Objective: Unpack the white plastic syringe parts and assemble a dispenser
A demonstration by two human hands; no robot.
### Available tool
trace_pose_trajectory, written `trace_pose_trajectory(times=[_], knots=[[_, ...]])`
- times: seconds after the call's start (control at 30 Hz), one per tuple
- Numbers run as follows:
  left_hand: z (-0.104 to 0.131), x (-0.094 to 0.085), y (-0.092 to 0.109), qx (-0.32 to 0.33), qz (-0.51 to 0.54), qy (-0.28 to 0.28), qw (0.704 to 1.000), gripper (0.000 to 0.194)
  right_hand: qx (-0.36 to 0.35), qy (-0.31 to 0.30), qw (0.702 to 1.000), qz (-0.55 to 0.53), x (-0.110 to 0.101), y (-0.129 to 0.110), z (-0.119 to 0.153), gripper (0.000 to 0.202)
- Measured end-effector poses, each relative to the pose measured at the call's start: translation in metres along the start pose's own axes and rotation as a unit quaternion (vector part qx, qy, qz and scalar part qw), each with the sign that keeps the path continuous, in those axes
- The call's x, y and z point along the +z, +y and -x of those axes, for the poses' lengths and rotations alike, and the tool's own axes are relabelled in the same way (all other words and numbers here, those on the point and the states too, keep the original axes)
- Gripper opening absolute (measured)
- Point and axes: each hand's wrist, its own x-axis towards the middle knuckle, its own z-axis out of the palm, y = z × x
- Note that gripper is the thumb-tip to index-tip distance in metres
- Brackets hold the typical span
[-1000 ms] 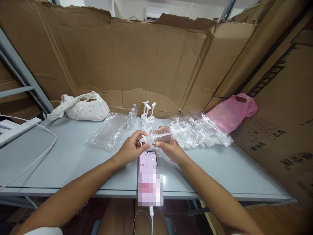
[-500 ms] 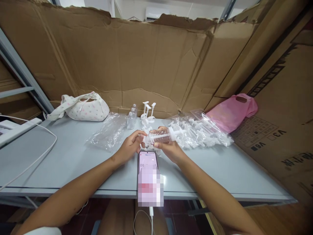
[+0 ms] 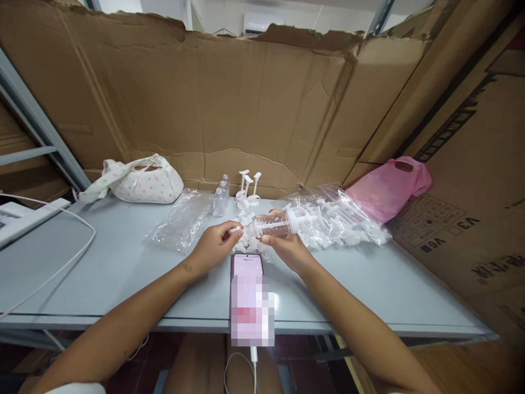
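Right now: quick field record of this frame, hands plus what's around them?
left hand: left hand pinches a small white plastic cap
right hand: right hand grips a clear plastic syringe barrel with white plunger, lying roughly level
gap: cap and syringe tip apart
below hands: pink-screened phone flat on the grey table
behind: clear bags of white syringe parts, small clear water bottle, white floral fabric bag, pink plastic bag

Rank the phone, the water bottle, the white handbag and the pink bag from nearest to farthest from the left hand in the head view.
1. phone, just right of the left hand
2. water bottle, behind it
3. white handbag, far back left
4. pink bag, far right
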Motion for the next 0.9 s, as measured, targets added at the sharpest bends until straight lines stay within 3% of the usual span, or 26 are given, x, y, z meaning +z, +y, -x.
trace_pose_trajectory(times=[0.13,0.33,0.6,0.73,0.9], knots=[[-0.004,-0.009,-0.005,-0.006,-0.166,0.039,0.985,0.035,-0.005,0.017,1.0,-0.011,-0.004,-0.003,-0.001,0.047],[-0.018,-0.019,-0.022,0.001,-0.279,0.022,0.96,0.018,0.012,0.045,0.999,0.011,-0.004,-0.006,-0.001,0.048],[-0.026,-0.014,-0.04,0.041,-0.266,-0.053,0.962,0.025,0.01,0.036,0.999,0.035,-0.006,-0.004,-0.003,0.041],[-0.025,-0.013,-0.041,0.051,-0.205,-0.039,0.977,0.026,0.004,0.052,0.997,0.055,-0.007,-0.004,-0.003,0.039],[-0.02,-0.013,-0.026,0.033,-0.193,0.016,0.98,0.032,0.018,0.043,0.996,0.08,-0.009,-0.004,-0.003,0.032]])
